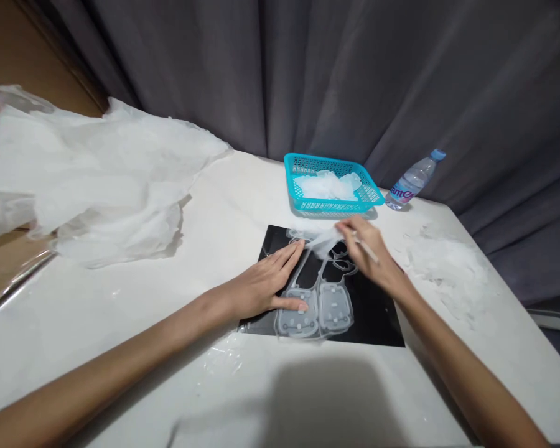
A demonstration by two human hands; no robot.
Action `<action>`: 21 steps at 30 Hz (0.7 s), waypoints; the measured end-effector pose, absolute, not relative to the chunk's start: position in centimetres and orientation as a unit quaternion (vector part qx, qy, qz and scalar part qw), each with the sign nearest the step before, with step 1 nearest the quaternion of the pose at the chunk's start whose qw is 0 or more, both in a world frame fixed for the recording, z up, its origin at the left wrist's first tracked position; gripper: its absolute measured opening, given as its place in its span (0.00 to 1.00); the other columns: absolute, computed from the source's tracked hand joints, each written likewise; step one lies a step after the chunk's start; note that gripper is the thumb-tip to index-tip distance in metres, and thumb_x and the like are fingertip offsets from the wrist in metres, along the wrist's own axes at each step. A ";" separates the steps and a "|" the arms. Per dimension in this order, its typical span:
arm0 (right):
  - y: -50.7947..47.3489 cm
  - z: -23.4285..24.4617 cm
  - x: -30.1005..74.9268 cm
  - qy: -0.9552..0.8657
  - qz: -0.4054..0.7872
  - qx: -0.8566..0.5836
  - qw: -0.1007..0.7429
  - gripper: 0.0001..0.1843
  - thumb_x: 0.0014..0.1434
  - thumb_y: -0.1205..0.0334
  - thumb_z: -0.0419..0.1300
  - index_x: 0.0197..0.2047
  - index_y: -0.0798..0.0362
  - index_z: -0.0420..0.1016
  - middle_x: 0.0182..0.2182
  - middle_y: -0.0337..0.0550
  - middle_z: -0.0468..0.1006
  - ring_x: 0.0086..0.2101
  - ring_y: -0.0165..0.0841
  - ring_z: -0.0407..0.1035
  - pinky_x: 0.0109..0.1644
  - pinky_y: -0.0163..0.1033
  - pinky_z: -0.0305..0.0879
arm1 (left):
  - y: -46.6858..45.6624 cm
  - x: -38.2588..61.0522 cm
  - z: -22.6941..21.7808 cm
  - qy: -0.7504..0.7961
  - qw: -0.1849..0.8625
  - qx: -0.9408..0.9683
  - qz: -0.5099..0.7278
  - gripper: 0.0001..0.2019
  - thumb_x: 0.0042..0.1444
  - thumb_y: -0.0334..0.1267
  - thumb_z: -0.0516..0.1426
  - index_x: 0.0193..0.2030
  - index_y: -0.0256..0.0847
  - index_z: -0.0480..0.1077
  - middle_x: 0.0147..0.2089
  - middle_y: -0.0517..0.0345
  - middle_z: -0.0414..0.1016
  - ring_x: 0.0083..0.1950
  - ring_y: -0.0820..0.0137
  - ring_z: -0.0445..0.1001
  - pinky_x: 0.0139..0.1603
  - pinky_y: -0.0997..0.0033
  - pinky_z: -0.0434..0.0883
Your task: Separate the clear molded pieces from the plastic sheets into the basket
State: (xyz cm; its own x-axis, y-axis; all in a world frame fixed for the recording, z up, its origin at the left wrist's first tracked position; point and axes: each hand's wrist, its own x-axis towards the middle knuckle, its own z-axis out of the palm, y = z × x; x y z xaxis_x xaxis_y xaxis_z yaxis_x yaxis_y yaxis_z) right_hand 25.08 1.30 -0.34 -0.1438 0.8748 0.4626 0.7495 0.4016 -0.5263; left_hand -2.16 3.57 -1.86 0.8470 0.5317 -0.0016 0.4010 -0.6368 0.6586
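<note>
A black sheet (378, 317) lies on the table with translucent pale pieces (336, 308) on it, two rounded panels joined to thin outline loops. My left hand (273, 277) is laid across the sheet's left part, fingers stretched out, its thumb touching one panel. At the far edge of the sheet, my right hand (366, 249) pinches a wispy white film (324, 241), which is pulled taut and somewhat blurred. A thin pale stick (368, 249) is also tucked in the right hand; its kind is unclear.
Beyond the sheet stands a turquoise basket (333, 204) containing white film scraps (329, 185). A water bottle (413, 180) is at its right. Crumpled white sheeting (102, 180) covers the table's left back; thin white scraps (450, 270) lie at right. A grey curtain (308, 74) hangs behind.
</note>
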 end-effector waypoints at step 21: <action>-6.2 2.3 20.7 -0.716 0.387 -0.450 0.367 0.18 0.76 0.52 0.51 0.50 0.44 0.83 0.52 0.46 0.75 0.56 0.39 0.70 0.63 0.47 0.66 | 2.4 -1.0 -1.1 0.325 0.676 0.629 0.202 0.21 0.64 0.56 0.61 0.44 0.36 0.77 0.40 0.51 0.82 0.38 0.64 0.78 0.40 0.66 0.71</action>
State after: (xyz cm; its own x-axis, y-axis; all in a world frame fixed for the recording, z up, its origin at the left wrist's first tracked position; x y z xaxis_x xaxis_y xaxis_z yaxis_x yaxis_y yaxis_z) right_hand 20.66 -6.16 2.30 -0.3270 0.9283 0.1771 0.3600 0.2956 -0.8849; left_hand -0.98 2.42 -1.13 0.7063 0.6832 -0.1856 0.1356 0.1267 0.9826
